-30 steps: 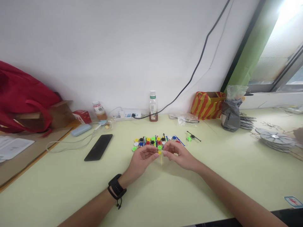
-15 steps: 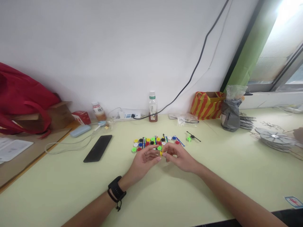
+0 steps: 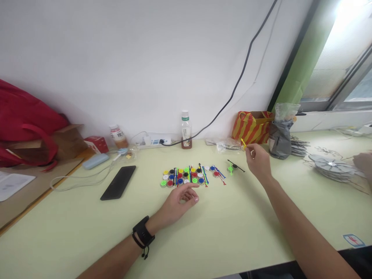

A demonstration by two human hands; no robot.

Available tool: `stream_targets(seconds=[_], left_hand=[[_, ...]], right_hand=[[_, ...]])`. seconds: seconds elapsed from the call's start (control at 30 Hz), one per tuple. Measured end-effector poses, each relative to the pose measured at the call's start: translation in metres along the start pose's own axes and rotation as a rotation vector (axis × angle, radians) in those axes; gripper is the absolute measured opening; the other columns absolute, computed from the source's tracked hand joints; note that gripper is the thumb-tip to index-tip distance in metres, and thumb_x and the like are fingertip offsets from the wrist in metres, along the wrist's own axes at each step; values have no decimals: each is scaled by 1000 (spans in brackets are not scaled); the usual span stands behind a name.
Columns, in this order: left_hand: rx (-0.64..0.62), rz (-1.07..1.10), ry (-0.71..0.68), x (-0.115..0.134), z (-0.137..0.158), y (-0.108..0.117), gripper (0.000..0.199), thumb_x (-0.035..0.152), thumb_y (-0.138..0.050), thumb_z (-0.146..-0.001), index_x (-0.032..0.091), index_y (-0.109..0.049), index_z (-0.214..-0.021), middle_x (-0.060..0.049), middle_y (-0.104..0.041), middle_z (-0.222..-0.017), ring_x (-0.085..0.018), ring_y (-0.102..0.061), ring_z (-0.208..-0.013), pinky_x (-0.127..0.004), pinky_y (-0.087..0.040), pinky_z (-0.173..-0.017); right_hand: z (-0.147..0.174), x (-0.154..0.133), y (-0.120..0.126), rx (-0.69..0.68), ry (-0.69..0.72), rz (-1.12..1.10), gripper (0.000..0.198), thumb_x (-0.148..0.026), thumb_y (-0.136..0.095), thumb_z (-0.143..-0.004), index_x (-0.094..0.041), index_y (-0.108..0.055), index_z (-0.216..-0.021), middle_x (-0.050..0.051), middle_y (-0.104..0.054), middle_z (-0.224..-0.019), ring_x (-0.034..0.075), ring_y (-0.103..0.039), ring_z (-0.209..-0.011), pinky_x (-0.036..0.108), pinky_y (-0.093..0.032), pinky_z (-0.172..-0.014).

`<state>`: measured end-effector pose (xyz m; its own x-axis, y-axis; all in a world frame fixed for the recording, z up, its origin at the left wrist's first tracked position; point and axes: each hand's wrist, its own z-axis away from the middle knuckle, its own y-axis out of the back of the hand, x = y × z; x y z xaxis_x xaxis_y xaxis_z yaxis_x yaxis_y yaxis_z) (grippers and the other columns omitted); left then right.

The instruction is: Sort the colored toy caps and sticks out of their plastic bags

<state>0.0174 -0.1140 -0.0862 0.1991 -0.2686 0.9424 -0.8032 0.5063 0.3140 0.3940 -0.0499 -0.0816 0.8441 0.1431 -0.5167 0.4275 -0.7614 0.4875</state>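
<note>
yellow piece carried off to the right of the sorted parts; placement step judged to be in hand.
a small yellow piece [image 3: 243,143] is pinched between thumb and fingertips of the right hand [image 3: 258,162], raised above the table [image 3: 232,232], near the green-and-black assembled piece [image 3: 234,167]. the left hand [image 3: 178,201] rests loosely curled and empty, just in front of the rows of coloured caps and sticks [image 3: 190,176]. the yellow piece looks thin and short, bright, partly hidden by the fingers; its exact shape cannot be told. the next move is judged to need a gentle lowering beside the assembled piece, the pinch being eased only once the table is touched.
</note>
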Motion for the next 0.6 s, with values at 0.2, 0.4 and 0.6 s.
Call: stream_targets(seconds=[0.2,0.4,0.6], left_hand=[[-18,-3,9,0,-1,0,37,38,-67,-94,24,-64,-127,-6,-70,-99,-20,-65,-93,-35,-52,-88],[-9,-40,20,-5,0,0,29,38,-68,-93,21,-70,-117,-6,-71,-97,-20,-64,-90,-34,-52,-86],[-34,-106,18,1,-1,1,20,36,-67,-93,19,-75,-98,-7,-74,-101,-20,-65,-91,-32,-51,-83]], right_hand=[[7,37,-8,-472,-160,178,13,-16,-57,-84,-18,-63,-72,7,-69,-74,19,-61,-68,29,-42,-66],[10,43,-13,-575,-184,182,14,-13,-62,-79,-18,-65,-66,6,-71,-69,18,-64,-66,26,-42,-63],[8,41,-16,-572,-219,202,14,-13,-61,-78,-17,-67,-67,9,-73,-72,21,-66,-69,28,-43,-63]])
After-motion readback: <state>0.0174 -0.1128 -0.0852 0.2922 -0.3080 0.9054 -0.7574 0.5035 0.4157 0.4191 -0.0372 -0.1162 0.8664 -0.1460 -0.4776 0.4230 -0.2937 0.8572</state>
